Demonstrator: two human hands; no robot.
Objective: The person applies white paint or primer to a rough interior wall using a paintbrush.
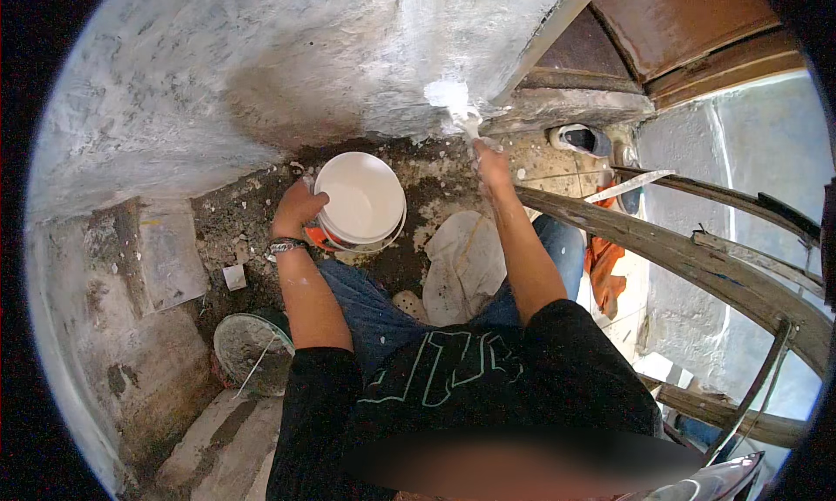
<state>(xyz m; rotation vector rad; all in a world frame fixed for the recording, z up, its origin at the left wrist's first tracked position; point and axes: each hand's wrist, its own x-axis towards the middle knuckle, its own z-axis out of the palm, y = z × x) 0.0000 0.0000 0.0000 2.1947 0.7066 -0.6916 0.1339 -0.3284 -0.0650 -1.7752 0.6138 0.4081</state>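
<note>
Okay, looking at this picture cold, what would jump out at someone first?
Probably the white bucket at centre, full of pale paint or plaster, steadied at its rim by the left hand. Next, the right hand pressing a white-loaded brush against the rough grey wall above. A dirty second bucket sits on the rubble-strewn floor at lower left.

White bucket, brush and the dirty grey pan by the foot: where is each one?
White bucket (359,196), head view, on its pale inside.
Brush (461,118), head view, on its white-coated tip at the wall.
Grey pan (248,348), head view, on its crusted inside.
</note>
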